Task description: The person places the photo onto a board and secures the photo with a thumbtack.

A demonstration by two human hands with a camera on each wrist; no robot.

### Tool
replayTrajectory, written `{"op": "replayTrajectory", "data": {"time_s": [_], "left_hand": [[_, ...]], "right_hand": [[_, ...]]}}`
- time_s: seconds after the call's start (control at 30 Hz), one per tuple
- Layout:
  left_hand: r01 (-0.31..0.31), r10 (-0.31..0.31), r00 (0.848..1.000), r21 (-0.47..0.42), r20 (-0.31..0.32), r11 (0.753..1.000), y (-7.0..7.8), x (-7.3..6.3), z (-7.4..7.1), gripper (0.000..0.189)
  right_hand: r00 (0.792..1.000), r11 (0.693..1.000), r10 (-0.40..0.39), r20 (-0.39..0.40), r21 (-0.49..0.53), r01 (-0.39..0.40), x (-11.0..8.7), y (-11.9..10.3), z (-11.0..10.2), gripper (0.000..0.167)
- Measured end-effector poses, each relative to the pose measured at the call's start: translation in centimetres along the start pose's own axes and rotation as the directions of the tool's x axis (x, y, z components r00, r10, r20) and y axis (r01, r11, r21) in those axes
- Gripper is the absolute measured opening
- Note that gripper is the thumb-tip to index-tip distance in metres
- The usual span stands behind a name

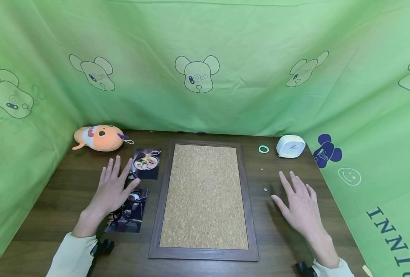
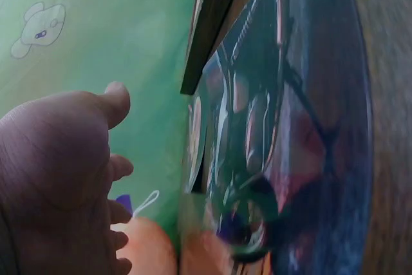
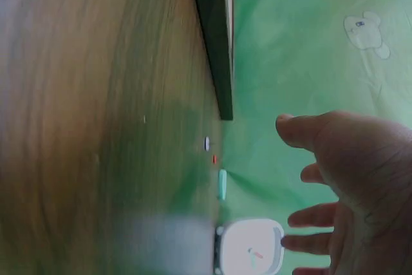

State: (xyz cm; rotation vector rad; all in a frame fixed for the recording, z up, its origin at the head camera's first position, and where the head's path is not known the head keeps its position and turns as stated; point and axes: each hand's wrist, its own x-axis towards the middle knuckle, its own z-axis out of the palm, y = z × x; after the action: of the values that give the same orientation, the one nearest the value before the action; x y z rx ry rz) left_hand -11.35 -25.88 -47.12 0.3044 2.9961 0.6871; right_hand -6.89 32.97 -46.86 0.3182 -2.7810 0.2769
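Observation:
My left hand (image 1: 112,191), fingers spread, hovers over two glossy photos left of centre. One is a food photo (image 1: 151,169) with a bowl on it; the other, a darker photo (image 1: 130,215), lies nearer to me, partly hidden by the hand. Over the table's right side, my right hand (image 1: 300,207) is spread too and holds nothing. Just left of its fingertips lie a small pale round piece (image 1: 265,189) and a tiny orange piece (image 1: 261,169). Between the hands a cork board (image 1: 205,200) in a dark wooden frame lies flat.
An orange plush toy (image 1: 104,138) lies at the back left. Towards the back right are a mint-green ring (image 1: 263,149) and a white clock (image 1: 290,147). Green printed cloth (image 1: 198,111) encloses the brown table (image 1: 52,207) at the back and sides.

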Motion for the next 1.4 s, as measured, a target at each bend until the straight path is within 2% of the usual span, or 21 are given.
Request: {"op": "replayTrajectory", "data": {"time_s": [0.2, 0.37, 0.57, 0.7, 0.8, 0.9, 1.0, 1.1, 1.2, 1.4], "left_hand": [[0.015, -0.015, 0.999, -0.002, 0.033, 1.000, 0.6, 0.9, 0.4, 0.084], [0.067, -0.067, 0.998, -0.023, 0.008, 0.997, 1.0, 1.7, 0.6, 0.079], [0.132, -0.136, 0.990, -0.099, -0.039, 0.986, 1.4, 2.7, 1.1, 0.071], [0.179, -0.195, 0.978, -0.179, -0.073, 0.967, 1.5, 3.2, 1.3, 0.068], [0.205, -0.228, 0.970, -0.208, -0.090, 0.956, 1.3, 3.7, 1.2, 0.068], [0.213, -0.237, 0.967, -0.228, -0.087, 0.950, 1.1, 4.4, 1.0, 0.069], [0.222, -0.246, 0.966, -0.243, -0.074, 0.944, 0.9, 5.1, 0.9, 0.070], [0.241, -0.264, 0.963, -0.241, -0.063, 0.940, 0.9, 5.6, 0.9, 0.071], [0.262, -0.281, 0.958, -0.233, -0.054, 0.937, 0.9, 6.0, 1.1, 0.073], [0.310, -0.325, 0.945, -0.202, -0.046, 0.929, 0.8, 6.5, 1.4, 0.075]], "right_hand": [[0.995, 0.995, -0.039, -0.087, 0.086, 0.047, -0.3, -1.2, 0.5, 0.069], [0.990, 0.982, -0.030, -0.135, 0.181, 0.054, -0.4, -2.5, 0.7, 0.059], [0.991, 0.961, -0.045, -0.123, 0.266, 0.076, -0.5, -3.9, 1.2, 0.048], [0.997, 0.941, -0.044, -0.063, 0.334, 0.063, -0.7, -4.6, 1.7, 0.044], [0.999, 0.905, -0.029, 0.019, 0.424, 0.019, -0.8, -4.8, 2.0, 0.039], [0.994, 0.839, -0.021, 0.111, 0.542, -0.043, -0.8, -4.7, 2.5, 0.036], [0.981, 0.763, -0.076, 0.176, 0.644, -0.056, -0.9, -4.2, 3.1, 0.042], [0.971, 0.706, -0.143, 0.191, 0.707, -0.036, -1.0, -3.5, 3.7, 0.050], [0.967, 0.678, -0.177, 0.182, 0.735, -0.015, -1.1, -3.0, 4.1, 0.052], [0.964, 0.666, -0.189, 0.188, 0.745, -0.015, -1.1, -2.9, 4.5, 0.052]]}}
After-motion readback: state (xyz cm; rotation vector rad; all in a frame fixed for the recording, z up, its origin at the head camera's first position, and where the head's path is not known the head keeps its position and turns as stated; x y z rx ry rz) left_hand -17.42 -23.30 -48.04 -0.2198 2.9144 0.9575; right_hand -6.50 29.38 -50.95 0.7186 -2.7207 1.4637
